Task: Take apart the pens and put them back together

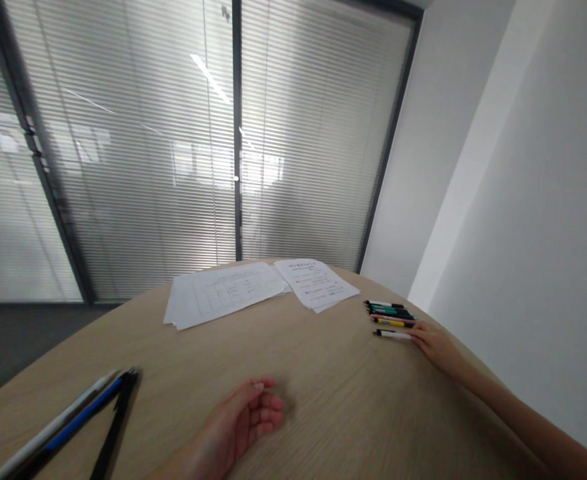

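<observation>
The right hand is touching a white pen, unclenched, beside other pens; the left hand is lying empty and loosely curled on the wooden surface.

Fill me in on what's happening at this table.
A person has both bare hands on a wooden table. The right hand reaches the end of a white pen, next to a row of coloured pens; whether it grips the pen is hard to tell. The left hand lies loosely curled, holding nothing, near three long pens. Two stacks of papers lie farther off.
</observation>
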Demonstrator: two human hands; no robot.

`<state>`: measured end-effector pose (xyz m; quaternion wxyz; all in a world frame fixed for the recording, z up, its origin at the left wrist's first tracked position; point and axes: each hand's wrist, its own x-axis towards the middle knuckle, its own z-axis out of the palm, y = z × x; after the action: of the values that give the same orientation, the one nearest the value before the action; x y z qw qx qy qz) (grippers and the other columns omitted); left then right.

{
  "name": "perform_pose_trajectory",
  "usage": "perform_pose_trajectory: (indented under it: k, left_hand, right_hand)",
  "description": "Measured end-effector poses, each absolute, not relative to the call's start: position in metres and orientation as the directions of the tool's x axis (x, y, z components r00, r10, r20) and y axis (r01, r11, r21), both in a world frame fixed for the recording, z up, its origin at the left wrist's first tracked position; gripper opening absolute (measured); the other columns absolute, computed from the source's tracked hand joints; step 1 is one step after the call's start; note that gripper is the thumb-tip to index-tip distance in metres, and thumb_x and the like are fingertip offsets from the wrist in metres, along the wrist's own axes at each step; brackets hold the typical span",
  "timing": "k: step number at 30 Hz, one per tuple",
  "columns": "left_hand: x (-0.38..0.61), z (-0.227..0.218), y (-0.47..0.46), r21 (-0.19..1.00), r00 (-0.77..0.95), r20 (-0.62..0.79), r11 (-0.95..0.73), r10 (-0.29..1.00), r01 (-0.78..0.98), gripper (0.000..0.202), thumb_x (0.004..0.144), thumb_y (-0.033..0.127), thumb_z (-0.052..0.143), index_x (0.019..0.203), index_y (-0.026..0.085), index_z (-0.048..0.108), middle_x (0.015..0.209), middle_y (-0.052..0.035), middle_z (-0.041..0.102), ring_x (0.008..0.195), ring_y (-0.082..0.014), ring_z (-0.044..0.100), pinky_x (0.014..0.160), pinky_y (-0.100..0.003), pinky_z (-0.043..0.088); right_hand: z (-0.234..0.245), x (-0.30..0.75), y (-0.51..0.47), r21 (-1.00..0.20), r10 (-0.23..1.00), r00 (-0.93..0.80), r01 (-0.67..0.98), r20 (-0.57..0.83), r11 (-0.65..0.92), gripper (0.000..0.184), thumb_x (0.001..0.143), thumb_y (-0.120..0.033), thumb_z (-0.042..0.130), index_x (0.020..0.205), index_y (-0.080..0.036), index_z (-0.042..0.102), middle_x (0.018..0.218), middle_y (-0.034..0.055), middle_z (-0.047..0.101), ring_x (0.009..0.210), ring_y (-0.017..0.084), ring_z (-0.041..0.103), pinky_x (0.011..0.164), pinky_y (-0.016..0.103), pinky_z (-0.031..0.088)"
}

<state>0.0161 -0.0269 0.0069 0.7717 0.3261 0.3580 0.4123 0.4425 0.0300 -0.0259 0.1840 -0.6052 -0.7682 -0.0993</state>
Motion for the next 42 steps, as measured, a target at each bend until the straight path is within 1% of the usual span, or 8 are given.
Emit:
perform_pose_trajectory:
  k: [4,10,16,24,28,34,38,42]
  left_hand:
    - [0.016,0.006,-0.025,0.789,0.405,-0.316,0.475,0.858,-0.390,0.009,0.072,0.021,0.057,0.074,0.013,0.060,0.064,-0.0036,0.065,0.059,-0.0126,0.059,0.061,-0.022,0.043]
    - [0.015,0.006,-0.024,0.783,0.448,-0.307,0.490,0.840,-0.382,0.011,0.072,0.022,0.056,0.074,0.012,0.061,0.066,-0.0049,0.066,0.060,-0.0135,0.060,0.063,-0.023,0.043]
    - [0.015,0.006,-0.024,0.781,0.440,-0.302,0.484,0.846,-0.395,0.011,0.073,0.021,0.056,0.073,0.012,0.061,0.064,-0.0046,0.066,0.058,-0.0128,0.059,0.061,-0.022,0.043]
    - [0.016,0.006,-0.025,0.766,0.445,-0.307,0.497,0.841,-0.409,0.013,0.075,0.020,0.053,0.071,0.011,0.062,0.064,-0.0057,0.066,0.058,-0.0129,0.059,0.062,-0.023,0.042]
    - [0.015,0.005,-0.024,0.766,0.444,-0.315,0.501,0.839,-0.402,0.013,0.075,0.020,0.053,0.071,0.010,0.062,0.064,-0.0062,0.065,0.059,-0.0137,0.059,0.063,-0.024,0.042]
    - [0.016,0.001,-0.022,0.772,0.445,-0.300,0.489,0.844,-0.407,0.012,0.074,0.020,0.054,0.071,0.010,0.061,0.063,-0.0054,0.065,0.057,-0.0123,0.059,0.060,-0.022,0.042]
    - [0.014,-0.002,-0.021,0.767,0.478,-0.286,0.498,0.830,-0.405,0.013,0.073,0.022,0.055,0.071,0.010,0.060,0.063,-0.0048,0.066,0.057,-0.0115,0.059,0.059,-0.021,0.043]
    - [0.014,-0.003,-0.020,0.773,0.484,-0.278,0.492,0.830,-0.400,0.014,0.072,0.023,0.055,0.072,0.010,0.060,0.064,-0.0047,0.066,0.057,-0.0112,0.059,0.060,-0.021,0.043]
  right_hand:
    - [-0.033,0.447,0.037,-0.037,0.887,-0.191,0.973,0.421,0.227,0.032,0.078,-0.025,0.035,0.082,-0.019,0.066,0.086,0.0094,0.064,0.081,0.022,0.058,0.074,0.035,0.046]
    - [-0.030,0.448,0.043,0.029,0.870,-0.192,0.979,0.455,0.201,0.031,0.075,-0.022,0.038,0.093,-0.021,0.064,0.094,0.0085,0.064,0.087,0.023,0.058,0.077,0.037,0.045]
    - [-0.024,0.446,0.044,0.125,0.873,-0.247,0.969,0.420,0.214,0.026,0.074,-0.020,0.041,0.085,-0.020,0.065,0.092,0.0095,0.066,0.087,0.024,0.059,0.076,0.037,0.044]
    - [-0.024,0.451,0.050,0.225,0.871,-0.288,0.951,0.399,0.212,0.026,0.074,-0.014,0.041,0.086,-0.018,0.064,0.090,0.0105,0.066,0.084,0.024,0.059,0.074,0.037,0.042]
    - [-0.025,0.455,0.052,0.247,0.866,-0.293,0.947,0.404,0.205,0.026,0.073,-0.014,0.041,0.086,-0.020,0.063,0.089,0.0093,0.065,0.083,0.023,0.059,0.073,0.036,0.041]
    - [-0.028,0.460,0.056,0.266,0.859,-0.296,0.944,0.417,0.196,0.024,0.075,-0.017,0.042,0.084,-0.020,0.064,0.086,0.0083,0.065,0.080,0.021,0.059,0.071,0.034,0.042]
    - [-0.030,0.462,0.057,0.269,0.851,-0.289,0.946,0.439,0.182,0.023,0.075,-0.018,0.041,0.081,-0.020,0.063,0.083,0.0068,0.065,0.077,0.020,0.059,0.069,0.032,0.042]
    - [-0.031,0.461,0.056,0.261,0.839,-0.293,0.947,0.458,0.187,0.023,0.076,-0.019,0.041,0.083,-0.020,0.062,0.082,0.0062,0.065,0.077,0.019,0.059,0.068,0.032,0.043]
